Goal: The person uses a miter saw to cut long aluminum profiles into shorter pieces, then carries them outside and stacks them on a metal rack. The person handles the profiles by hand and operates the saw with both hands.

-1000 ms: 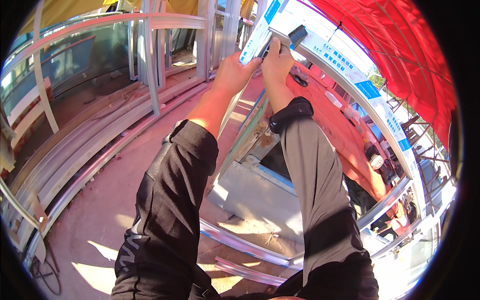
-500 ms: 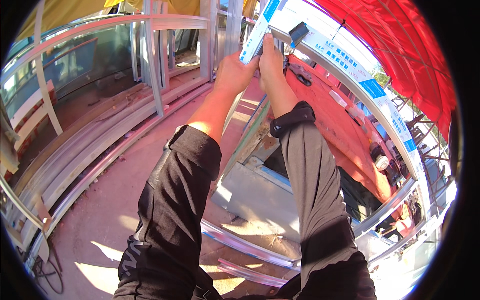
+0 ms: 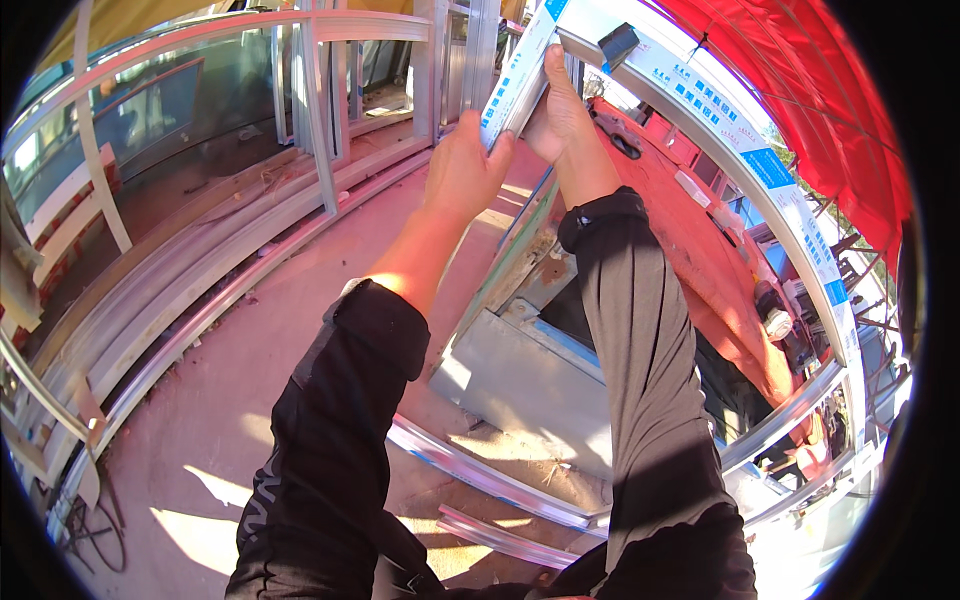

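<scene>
Both arms, in dark sleeves, reach up to a bar with white and blue protective film (image 3: 518, 88), apparently a metal window-frame profile. My left hand (image 3: 460, 175) is closed round its lower end, with most fingers hidden behind it. On the bar's right side, my right hand (image 3: 566, 122) grips it with the thumb pointing up along the edge; its other fingers are largely out of sight. At its top the bar meets a long curved-looking frame member (image 3: 705, 110) in the same film. A small dark block (image 3: 618, 46) sits on that member near the corner.
Long metal profiles (image 3: 190, 262) lie along the left, below glass panes (image 3: 235, 100). A red-covered bench (image 3: 690, 250) holding tools stands to the right, under a red tarp (image 3: 810, 90). Silver rails (image 3: 490, 480) cross low in front of me.
My left hand has shifted a little down and left, and my right hand slightly right, so they are farther apart. More of the bar's filmed face shows; the whole view has shifted slightly.
</scene>
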Available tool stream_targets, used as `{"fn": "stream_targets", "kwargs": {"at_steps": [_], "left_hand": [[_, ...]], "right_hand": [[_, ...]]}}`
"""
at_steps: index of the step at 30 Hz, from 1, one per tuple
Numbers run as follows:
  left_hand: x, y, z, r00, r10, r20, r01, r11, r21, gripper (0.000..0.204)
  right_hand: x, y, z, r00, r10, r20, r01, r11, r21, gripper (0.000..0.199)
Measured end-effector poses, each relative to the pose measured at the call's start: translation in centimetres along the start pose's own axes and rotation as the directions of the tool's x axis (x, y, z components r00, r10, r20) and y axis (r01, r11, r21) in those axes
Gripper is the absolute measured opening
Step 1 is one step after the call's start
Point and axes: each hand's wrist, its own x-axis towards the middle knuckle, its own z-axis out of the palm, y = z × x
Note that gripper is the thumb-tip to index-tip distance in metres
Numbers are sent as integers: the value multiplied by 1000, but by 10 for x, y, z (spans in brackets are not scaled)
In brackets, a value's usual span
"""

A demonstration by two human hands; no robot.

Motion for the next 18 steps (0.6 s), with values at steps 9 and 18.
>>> {"fn": "stream_targets", "kwargs": {"at_steps": [9, 18], "left_hand": [[-56, -7, -10, 980, -196, -22, 197, 979, 47, 33], [-131, -57, -16, 992, -83, -98, 85, 996, 14, 33]], "right_hand": [[2, 14, -2, 999, 39, -16, -37, 989, 145, 66], [-54, 5, -1, 850, -527, 12, 401, 632, -664, 63]]}}
